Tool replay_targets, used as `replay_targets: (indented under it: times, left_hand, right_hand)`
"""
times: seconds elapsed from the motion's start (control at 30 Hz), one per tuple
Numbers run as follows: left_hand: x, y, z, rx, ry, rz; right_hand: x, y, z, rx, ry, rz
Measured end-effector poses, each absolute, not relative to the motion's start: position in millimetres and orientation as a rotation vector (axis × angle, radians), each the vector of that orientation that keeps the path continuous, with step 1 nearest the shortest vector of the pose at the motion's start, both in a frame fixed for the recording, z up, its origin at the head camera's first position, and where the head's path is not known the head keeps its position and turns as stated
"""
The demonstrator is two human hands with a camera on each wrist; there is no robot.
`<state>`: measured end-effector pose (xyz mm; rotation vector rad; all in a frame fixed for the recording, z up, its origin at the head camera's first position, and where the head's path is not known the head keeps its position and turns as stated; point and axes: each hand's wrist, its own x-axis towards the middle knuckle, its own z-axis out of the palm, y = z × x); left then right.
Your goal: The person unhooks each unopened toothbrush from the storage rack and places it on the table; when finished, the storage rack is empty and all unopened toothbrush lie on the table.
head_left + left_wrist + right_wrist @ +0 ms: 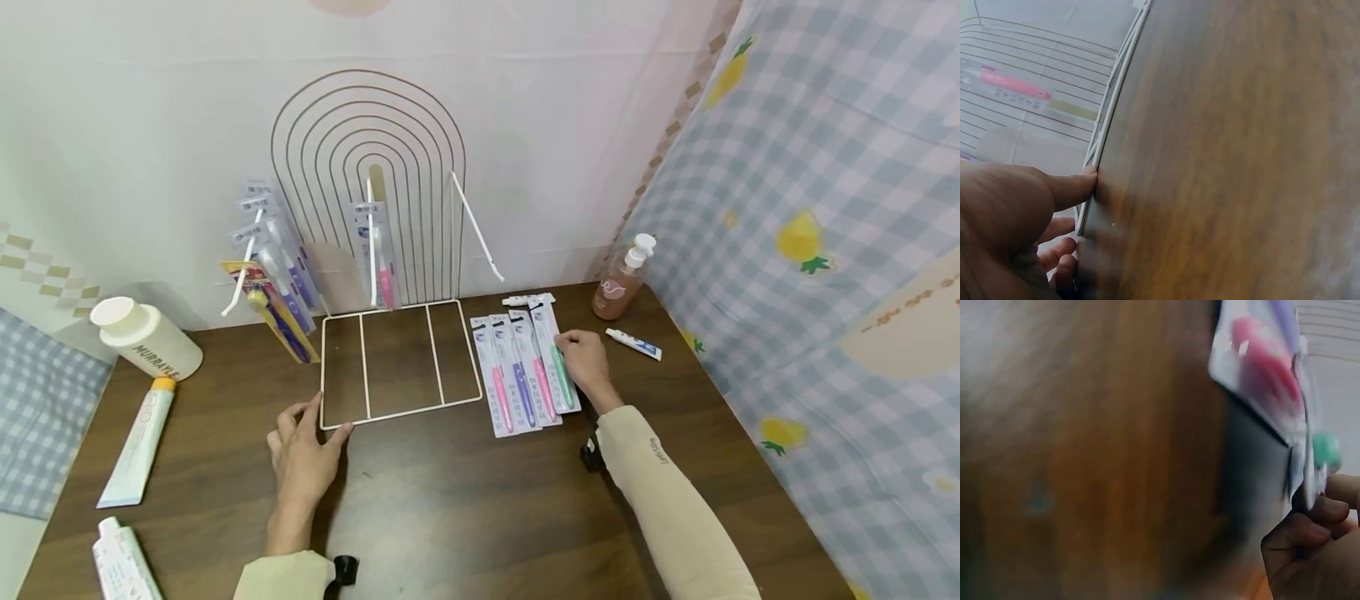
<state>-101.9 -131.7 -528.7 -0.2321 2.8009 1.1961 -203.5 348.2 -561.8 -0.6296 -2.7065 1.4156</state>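
Four packaged toothbrushes lie side by side on the wooden table (pixel 465 500), and the rightmost, the green toothbrush pack (pixel 561 371), sits right under the right hand (pixel 587 364). Its long axis runs away from the person, tilting slightly left at the far end. The right hand's fingers curl onto its right edge, pinching the card (the right wrist view shows the pack lifted at that edge, though blurred). It's a clear blister on white card with a green handle inside. Left of the row, the left hand (pixel 303 454) rests with relaxed, straight fingers, thumb touching the white wire rack (pixel 364 367) at its near left corner.
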Motion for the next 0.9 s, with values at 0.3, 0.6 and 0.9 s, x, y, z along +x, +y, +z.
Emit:
replay_targets:
  times: [0.3,0.6,0.9]
  left_hand:
    - [-100,-132,-529,-0.232,2.817,1.211]
    - [-101,-132,-530,-0.229,2.829,1.227]
    - [-102,-131,-532,-0.232,2.839,1.225]
  right_hand:
    - [-201,354,-568,-0.661,-2.755,1.43]
    - [-182,330,-527,-0.673,-2.801,1.356]
    - [-180,333,-533,-0.66,-2.776,1.295]
